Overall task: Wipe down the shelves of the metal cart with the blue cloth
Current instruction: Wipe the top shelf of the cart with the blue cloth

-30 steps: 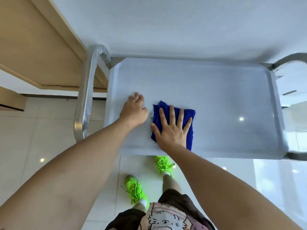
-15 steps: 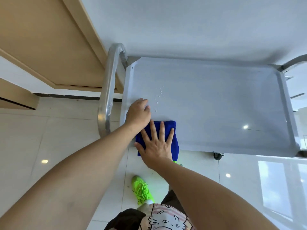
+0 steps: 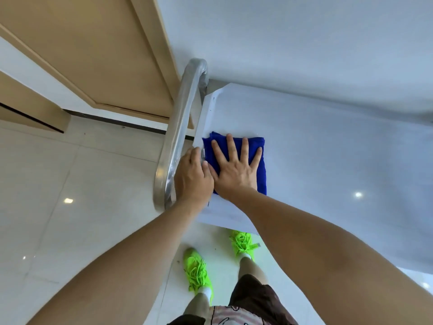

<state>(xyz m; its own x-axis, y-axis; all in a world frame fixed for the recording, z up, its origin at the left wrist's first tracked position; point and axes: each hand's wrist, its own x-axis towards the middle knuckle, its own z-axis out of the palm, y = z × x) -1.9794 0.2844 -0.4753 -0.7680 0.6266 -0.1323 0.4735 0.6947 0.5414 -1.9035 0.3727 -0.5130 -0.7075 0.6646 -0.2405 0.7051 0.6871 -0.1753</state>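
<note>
The folded blue cloth (image 3: 261, 165) lies flat on the top shelf (image 3: 328, 148) of the metal cart, close to the shelf's left edge. My right hand (image 3: 235, 167) presses on the cloth with its fingers spread and straight. My left hand (image 3: 193, 178) sits at the shelf's left rim beside the cloth, with its fingers curled over the rim; its fingertips are hidden. The two hands touch side by side.
The cart's shiny tubular handle (image 3: 178, 134) curves up just left of my left hand. A wooden door (image 3: 93, 50) stands at the back left, a white wall (image 3: 304, 43) behind the cart. My feet in green shoes (image 3: 198, 270) stand on the glossy tiled floor below the shelf.
My right hand has slid the cloth from the shelf's near edge up and along its left side. My left hand has shifted left onto the rim. The view has swung right.
</note>
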